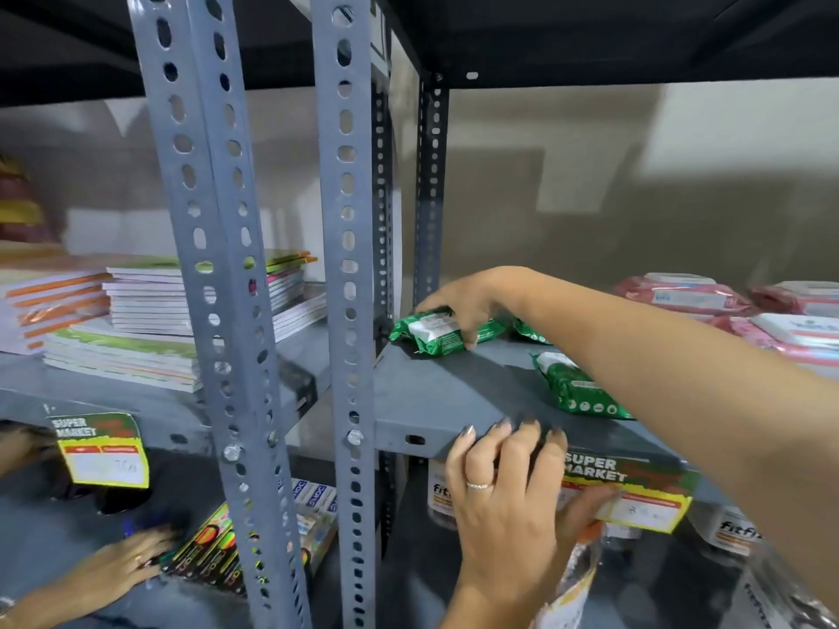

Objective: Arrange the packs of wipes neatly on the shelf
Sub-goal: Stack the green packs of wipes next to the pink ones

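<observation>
A green pack of wipes (436, 334) lies at the far-left corner of the grey shelf (436, 401), and my right hand (463, 306) is clasped over it from above. A second green pack (579, 389) lies nearer the front, partly under my right forearm. Only a corner of a third green pack (529, 332) shows behind the arm. Pink packs of wipes (685, 296) are piled at the shelf's right end. My left hand (504, 492), wearing a ring, grips the shelf's front edge with its fingers hooked over the top.
Grey perforated uprights (349, 265) stand left of the shelf. Stacks of notebooks (150, 311) fill the neighbouring shelf. Supermarket price labels (635, 490) hang on the shelf edges. White jars (735, 533) stand below. Another person's hand (118, 565) rests on the lower left shelf.
</observation>
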